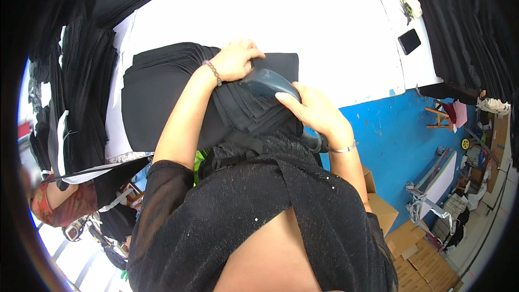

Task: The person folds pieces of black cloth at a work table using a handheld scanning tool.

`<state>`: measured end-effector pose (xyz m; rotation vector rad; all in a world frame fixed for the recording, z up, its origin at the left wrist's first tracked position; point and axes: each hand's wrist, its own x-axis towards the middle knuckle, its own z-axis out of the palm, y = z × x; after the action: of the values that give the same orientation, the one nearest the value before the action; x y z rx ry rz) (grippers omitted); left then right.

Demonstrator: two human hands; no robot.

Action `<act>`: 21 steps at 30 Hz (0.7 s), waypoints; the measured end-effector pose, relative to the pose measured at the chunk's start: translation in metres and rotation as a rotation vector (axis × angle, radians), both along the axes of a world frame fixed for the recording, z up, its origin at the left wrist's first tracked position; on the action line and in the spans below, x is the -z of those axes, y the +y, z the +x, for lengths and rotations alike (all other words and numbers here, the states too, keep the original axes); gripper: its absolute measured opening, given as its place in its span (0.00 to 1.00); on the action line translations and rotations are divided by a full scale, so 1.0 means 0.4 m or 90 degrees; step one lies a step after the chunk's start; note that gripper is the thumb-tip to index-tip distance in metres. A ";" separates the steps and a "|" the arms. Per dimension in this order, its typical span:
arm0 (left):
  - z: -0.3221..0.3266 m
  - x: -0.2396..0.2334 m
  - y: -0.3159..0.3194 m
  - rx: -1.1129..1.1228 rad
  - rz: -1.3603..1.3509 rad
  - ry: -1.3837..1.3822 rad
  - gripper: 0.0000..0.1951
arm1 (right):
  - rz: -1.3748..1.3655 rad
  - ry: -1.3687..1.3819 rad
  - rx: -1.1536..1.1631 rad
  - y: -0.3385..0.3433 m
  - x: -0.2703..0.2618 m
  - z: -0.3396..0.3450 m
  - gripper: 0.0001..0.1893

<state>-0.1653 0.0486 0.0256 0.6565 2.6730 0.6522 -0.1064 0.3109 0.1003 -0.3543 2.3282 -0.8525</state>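
Observation:
A fanned stack of black cloth pieces [162, 101] lies on the white table in front of me. My left hand [233, 61], a beaded bracelet at its wrist, rests on the upper part of the stack; whether its fingers pinch a layer cannot be made out. My right hand [316, 107] is closed around the narrow end of a dark blue-grey handheld device [267, 83]. The device's broad, rounded head is over the cloth, close beside my left fingers. Its underside is hidden. A dark cord [318, 142] loops near my right wrist.
A phone [409, 41] lies on the white table [324, 12] at right. Tall black cloth piles stand left [85, 89] and right [458, 36]. Another person's arm [61, 196] is at lower left. Cardboard boxes [421, 255] and a wooden stool [438, 115] are at right, below table level.

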 end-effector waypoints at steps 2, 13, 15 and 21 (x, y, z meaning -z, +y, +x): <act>0.003 -0.006 0.006 0.039 -0.008 0.041 0.16 | -0.027 -0.011 0.026 0.050 -0.013 0.012 0.34; -0.034 -0.038 0.055 -0.129 0.112 -0.425 0.13 | 0.077 0.119 0.187 0.119 0.086 -0.007 0.31; -0.029 0.048 0.096 -0.136 -0.100 0.042 0.16 | 0.036 0.202 0.236 0.069 0.107 -0.035 0.31; 0.059 0.038 0.110 -0.252 -0.153 0.141 0.25 | 0.145 0.175 0.175 0.090 0.049 0.033 0.31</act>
<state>-0.1415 0.0927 0.0103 0.1394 3.0564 0.3540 -0.0932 0.3470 0.0806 -0.0558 2.7432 -0.6866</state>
